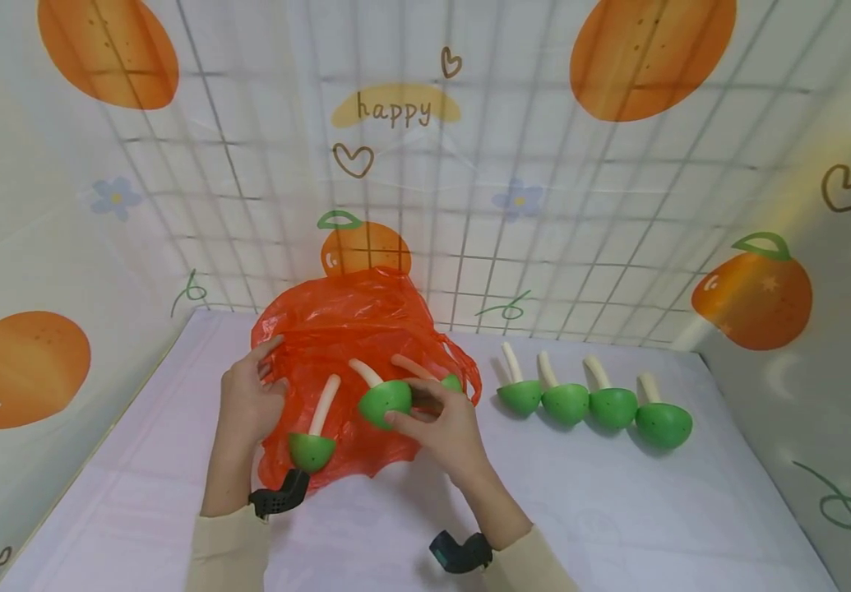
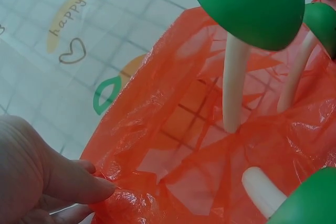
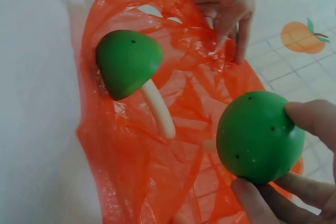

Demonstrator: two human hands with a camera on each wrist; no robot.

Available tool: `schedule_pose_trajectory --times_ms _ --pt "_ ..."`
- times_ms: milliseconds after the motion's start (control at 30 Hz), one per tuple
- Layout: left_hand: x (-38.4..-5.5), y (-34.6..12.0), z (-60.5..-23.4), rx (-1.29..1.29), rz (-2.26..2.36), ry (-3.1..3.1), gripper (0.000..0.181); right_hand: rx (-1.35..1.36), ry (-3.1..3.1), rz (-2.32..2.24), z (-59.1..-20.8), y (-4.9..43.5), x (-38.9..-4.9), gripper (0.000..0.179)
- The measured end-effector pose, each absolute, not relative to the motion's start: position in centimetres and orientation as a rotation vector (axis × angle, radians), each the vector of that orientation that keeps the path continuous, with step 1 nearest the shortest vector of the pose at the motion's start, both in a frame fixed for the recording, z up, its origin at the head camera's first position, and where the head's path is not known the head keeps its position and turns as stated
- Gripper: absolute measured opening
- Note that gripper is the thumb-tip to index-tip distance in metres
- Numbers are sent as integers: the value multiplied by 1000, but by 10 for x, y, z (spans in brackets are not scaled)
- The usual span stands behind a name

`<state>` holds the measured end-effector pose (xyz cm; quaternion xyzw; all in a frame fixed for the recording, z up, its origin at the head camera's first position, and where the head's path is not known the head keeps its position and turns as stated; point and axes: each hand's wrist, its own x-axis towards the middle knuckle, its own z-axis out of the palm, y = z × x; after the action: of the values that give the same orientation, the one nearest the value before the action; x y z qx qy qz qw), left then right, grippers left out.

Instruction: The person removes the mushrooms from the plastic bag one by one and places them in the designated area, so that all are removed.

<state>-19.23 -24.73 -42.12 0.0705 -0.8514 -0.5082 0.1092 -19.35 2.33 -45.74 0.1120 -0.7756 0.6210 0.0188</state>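
Observation:
A thin red plastic bag [image 1: 329, 308] lies spread over the table at left centre. My left hand [image 1: 249, 400] is at its left edge, and in the left wrist view the thumb and fingers pinch the film. Over the bag, my right hand [image 1: 450, 427] grips a green toy mushroom [image 3: 260, 137] by its rounded cap, its pale stem pointing up and left in the head view. Another toy mushroom [image 1: 312, 450] rests on the bag near the left wrist. A third mushroom [image 1: 451, 383] lies at the bag's right side, partly hidden behind the right hand.
Several more green toy mushrooms [image 1: 563, 403] stand in a row to the right of the bag, stems up. Behind the pale table [image 1: 588, 518] rises a wire grid covered by a sheet [image 1: 543, 164] printed with oranges. Similar sheets close off both sides.

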Motion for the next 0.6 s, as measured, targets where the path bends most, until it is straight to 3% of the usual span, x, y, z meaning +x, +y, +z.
schedule_pose_trajectory --times_ms 600 --pt "-191 -246 -420 190 -1486 -2511 63 321 -2408 1980 -443 68 -183 57"
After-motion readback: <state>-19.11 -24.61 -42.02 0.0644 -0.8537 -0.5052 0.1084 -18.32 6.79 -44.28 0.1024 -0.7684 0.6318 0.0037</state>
